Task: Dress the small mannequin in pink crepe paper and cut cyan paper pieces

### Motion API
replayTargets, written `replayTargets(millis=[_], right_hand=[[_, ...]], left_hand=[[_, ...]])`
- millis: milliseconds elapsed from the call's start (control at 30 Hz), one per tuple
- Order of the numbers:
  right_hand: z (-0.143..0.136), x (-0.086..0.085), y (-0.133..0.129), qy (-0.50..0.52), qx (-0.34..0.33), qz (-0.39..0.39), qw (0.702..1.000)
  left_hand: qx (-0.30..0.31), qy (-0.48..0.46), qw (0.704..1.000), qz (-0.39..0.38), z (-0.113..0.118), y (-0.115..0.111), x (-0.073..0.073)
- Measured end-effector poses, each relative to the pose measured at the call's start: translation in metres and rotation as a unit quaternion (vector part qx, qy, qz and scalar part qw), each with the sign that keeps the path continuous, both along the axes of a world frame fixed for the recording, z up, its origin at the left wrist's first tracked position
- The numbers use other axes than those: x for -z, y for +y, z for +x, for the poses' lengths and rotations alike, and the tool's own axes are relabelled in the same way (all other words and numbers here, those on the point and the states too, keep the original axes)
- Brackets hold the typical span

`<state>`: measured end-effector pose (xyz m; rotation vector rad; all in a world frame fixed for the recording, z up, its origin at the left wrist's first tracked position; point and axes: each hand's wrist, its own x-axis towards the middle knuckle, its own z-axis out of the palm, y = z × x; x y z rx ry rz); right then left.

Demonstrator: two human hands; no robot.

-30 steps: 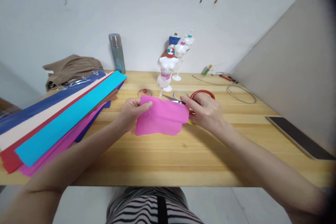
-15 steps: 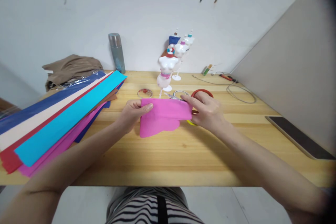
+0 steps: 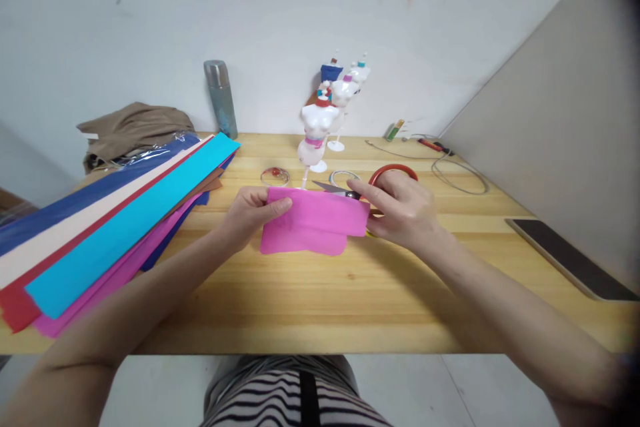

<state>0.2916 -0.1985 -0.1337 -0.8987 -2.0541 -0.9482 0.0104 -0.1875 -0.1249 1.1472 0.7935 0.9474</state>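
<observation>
My left hand (image 3: 253, 217) pinches the upper left corner of a folded pink sheet (image 3: 310, 223), thumb in front. Whether the sheet is cloth or paper I cannot tell. It hangs in two uneven layers above the table. Scissors (image 3: 345, 192) with a red and a yellow handle loop are gripped in my right hand (image 3: 400, 210). Their blades lie along the sheet's top edge, pointing left, and the lower part is hidden behind the pink. Just beyond stands a small white dress-form mannequin (image 3: 319, 121) with a pink band at its waist.
Coloured sheets (image 3: 130, 220) are stacked at the left, near a brown cloth (image 3: 145, 121) and a flask (image 3: 221, 100). More mannequins (image 3: 345, 90) stand at the back. Wire rings (image 3: 275, 177) lie mid-table. At right are a cable (image 3: 467, 190) and a dark flat device (image 3: 565, 257).
My right hand has shifted slightly right with the scissors, and more of the blades shows above the sheet. The sheet's lower layer hangs a little flatter. My left hand keeps its pinch.
</observation>
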Motion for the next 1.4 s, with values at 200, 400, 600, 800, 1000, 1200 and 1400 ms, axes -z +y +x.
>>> replayTargets(millis=[200,400,600,800,1000,1200,1400], right_hand=[[-0.004,-0.006,-0.002,-0.01,-0.014,0.021,1.0],[-0.007,-0.01,-0.001,0.002,-0.053,0.017,0.998],[-0.01,-0.006,0.004,0.04,-0.064,-0.013,0.997],[-0.017,0.002,0.015,0.078,-0.085,-0.022,0.993],[-0.025,0.004,0.025,0.095,-0.109,-0.015,0.989],[-0.024,0.006,0.03,0.078,-0.107,0.02,0.991],[-0.019,0.005,0.029,0.049,-0.077,0.035,0.995]], left_hand=[[0.003,0.011,1.0,0.024,-0.002,0.0,-0.001],[0.012,0.01,0.998,0.057,-0.002,0.001,0.001],[-0.028,0.039,0.995,0.09,-0.004,0.002,-0.003],[-0.083,0.095,0.98,0.151,-0.008,0.005,-0.007],[-0.07,0.124,0.981,0.131,-0.009,-0.002,-0.022],[-0.048,0.099,0.991,0.076,-0.01,-0.004,-0.026],[-0.025,0.103,0.992,0.07,-0.01,-0.002,-0.023]])
